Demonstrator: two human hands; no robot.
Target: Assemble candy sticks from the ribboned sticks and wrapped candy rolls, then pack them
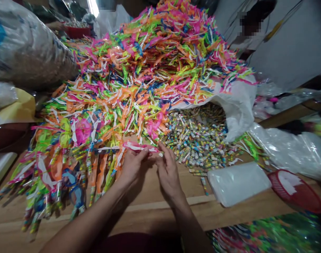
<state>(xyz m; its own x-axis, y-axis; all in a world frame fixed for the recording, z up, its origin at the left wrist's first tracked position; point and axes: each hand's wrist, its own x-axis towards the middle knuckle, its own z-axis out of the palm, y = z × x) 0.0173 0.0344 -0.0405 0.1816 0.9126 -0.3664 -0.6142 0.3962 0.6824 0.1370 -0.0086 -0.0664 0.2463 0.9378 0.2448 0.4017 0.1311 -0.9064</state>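
Fingers on the left hand point(132, 168) and right hand point(168, 172) were nearly shut and pinched a pink plastic strip point(140, 147), with a big heap of bright strips point(139, 80) at twelve o'clock

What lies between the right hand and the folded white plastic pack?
Between the right hand and white plastic pack, the head view shows loose wrapped sticks on the wooden table.
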